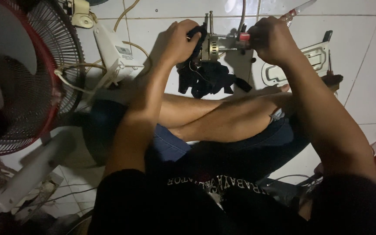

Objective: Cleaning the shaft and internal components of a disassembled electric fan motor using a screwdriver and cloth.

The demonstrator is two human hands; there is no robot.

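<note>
- Bottom of frame: our dark shirt, nearest the camera, mostly in shadow.
- Just above it: our crossed bare legs in blue shorts, mid frame, resting on the white tiled floor.
- Lower left: a white fan stand pole lies diagonally, thin wires beside it.
- Left edge: a fan guard, red rim with dark wire grille, fills the upper left and mid left.
- Upper left of centre: a white plastic housing with a beige cable looping around it.
- Centre, just above our legs: a dark cloth bunched on the floor, right under the motor.
- Upper centre: the small fan motor, metal frame with a shaft sticking up, held off the floor between both hands.
- Our left hand is closed around the motor's left side, with part of the dark cloth pinched under the fingers.
- Our right hand is clenched into a fist around a screwdriver; the red collar shows at the motor side, the clear handle end pokes out toward the top right.
- Tip contact with the motor: can't tell, the fist hides it.
- Upper right, beyond our right forearm: a white plastic cover plate flat on the tiles, a second dark-handled tool just beside it.
- Right edge: red and dark objects, too cropped to identify.
</note>
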